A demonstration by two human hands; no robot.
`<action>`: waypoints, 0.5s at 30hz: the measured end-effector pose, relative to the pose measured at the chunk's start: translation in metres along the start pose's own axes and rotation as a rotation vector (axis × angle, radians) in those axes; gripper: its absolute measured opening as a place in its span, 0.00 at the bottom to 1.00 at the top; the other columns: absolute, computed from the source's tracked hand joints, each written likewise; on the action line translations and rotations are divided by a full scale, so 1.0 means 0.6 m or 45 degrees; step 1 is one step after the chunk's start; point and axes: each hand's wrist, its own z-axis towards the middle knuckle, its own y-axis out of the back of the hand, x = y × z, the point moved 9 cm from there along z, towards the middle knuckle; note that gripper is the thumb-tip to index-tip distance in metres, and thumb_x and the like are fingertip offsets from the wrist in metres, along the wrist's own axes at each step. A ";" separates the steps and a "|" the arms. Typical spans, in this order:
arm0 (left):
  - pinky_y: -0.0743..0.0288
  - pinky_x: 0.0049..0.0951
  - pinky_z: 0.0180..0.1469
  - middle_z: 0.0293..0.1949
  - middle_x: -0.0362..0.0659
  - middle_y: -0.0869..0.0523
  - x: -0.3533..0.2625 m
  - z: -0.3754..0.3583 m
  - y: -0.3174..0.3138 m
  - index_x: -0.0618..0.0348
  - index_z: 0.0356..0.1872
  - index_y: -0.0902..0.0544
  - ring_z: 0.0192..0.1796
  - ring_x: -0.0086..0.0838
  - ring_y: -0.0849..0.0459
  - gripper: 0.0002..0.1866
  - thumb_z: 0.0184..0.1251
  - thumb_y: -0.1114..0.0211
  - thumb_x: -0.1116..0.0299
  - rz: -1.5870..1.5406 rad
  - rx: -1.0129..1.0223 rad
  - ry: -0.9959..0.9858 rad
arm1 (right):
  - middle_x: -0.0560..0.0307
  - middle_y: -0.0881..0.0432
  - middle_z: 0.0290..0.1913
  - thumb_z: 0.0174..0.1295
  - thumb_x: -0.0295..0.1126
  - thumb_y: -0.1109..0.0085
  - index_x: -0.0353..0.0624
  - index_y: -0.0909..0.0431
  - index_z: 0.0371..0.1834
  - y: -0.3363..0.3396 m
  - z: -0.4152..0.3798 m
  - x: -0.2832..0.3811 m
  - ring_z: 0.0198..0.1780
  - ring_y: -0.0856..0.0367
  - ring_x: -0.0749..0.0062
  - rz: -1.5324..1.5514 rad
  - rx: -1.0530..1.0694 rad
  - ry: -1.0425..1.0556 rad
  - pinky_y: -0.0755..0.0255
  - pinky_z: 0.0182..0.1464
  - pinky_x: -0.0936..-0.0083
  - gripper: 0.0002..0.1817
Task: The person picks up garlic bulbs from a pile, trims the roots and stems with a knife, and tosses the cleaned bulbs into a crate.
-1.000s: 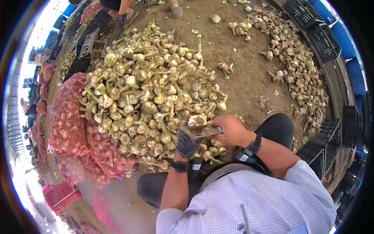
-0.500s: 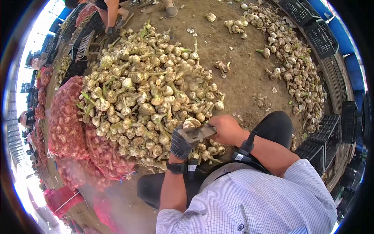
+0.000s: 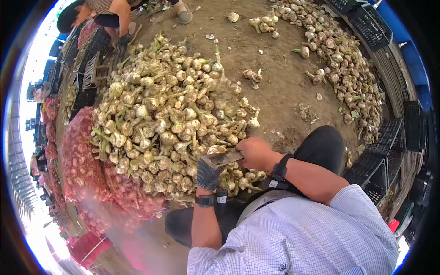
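Note:
My left hand (image 3: 208, 175), in a dark glove, is closed around a garlic bulb (image 3: 217, 150) whose pale top shows above the blade. My bare right hand (image 3: 258, 153) grips a wide, flat metal blade (image 3: 223, 157), its handle hidden in the fist. The blade lies across the bulb, over the fingers of the glove. Just beyond both hands rises a large heap of garlic bulbs (image 3: 169, 114) with stems.
Red mesh sacks (image 3: 82, 156) of garlic lie at the left. Another garlic pile (image 3: 341, 64) runs along the right, beside black crates (image 3: 371, 27). A co-worker (image 3: 107, 9) bends over the heap's far left side. Loose bulbs (image 3: 263, 24) lie on the dirt ground.
The view has shifted, so more of the co-worker shows at the top left. Both my hands remain together at the bulb and blade, with the blade slightly differently angled.

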 end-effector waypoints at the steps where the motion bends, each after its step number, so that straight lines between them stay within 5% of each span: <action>1: 0.22 0.36 0.43 0.37 0.50 0.12 -0.004 -0.001 -0.001 0.63 0.42 0.16 0.39 0.41 0.15 0.15 0.50 0.35 0.73 0.096 -0.005 -0.071 | 0.46 0.17 0.30 0.44 0.38 0.37 0.44 0.18 0.30 -0.001 -0.001 0.000 0.37 0.19 0.48 -0.016 0.008 0.016 0.25 0.40 0.56 0.12; 5: 0.22 0.36 0.43 0.35 0.51 0.12 0.010 0.004 -0.003 0.65 0.40 0.15 0.38 0.40 0.14 0.16 0.50 0.32 0.67 -0.174 -0.009 0.238 | 0.48 0.19 0.30 0.40 0.37 0.33 0.43 0.20 0.28 0.003 -0.002 -0.006 0.36 0.20 0.47 0.061 0.048 -0.003 0.26 0.39 0.56 0.13; 7: 0.21 0.36 0.44 0.34 0.48 0.13 0.004 0.000 0.001 0.63 0.43 0.16 0.37 0.39 0.15 0.16 0.55 0.33 0.65 -0.193 -0.083 0.117 | 0.47 0.18 0.31 0.43 0.39 0.35 0.42 0.19 0.29 0.010 0.000 -0.009 0.36 0.19 0.47 0.052 0.031 0.009 0.26 0.39 0.56 0.14; 10: 0.23 0.35 0.47 0.40 0.48 0.16 -0.049 -0.012 0.028 0.62 0.49 0.21 0.43 0.38 0.17 0.19 0.58 0.33 0.65 -0.483 -0.148 0.110 | 0.44 0.17 0.31 0.47 0.43 0.38 0.40 0.17 0.29 -0.047 0.003 -0.197 0.36 0.19 0.45 -0.094 0.305 -0.568 0.25 0.39 0.56 0.16; 15: 0.25 0.32 0.52 0.52 0.48 0.21 -0.149 0.073 0.050 0.61 0.58 0.28 0.51 0.36 0.21 0.25 0.62 0.34 0.65 -0.271 -0.008 0.013 | 0.40 0.19 0.25 0.54 0.41 0.45 0.33 0.19 0.22 0.006 0.041 -0.164 0.27 0.21 0.49 0.113 0.036 -0.445 0.25 0.34 0.56 0.18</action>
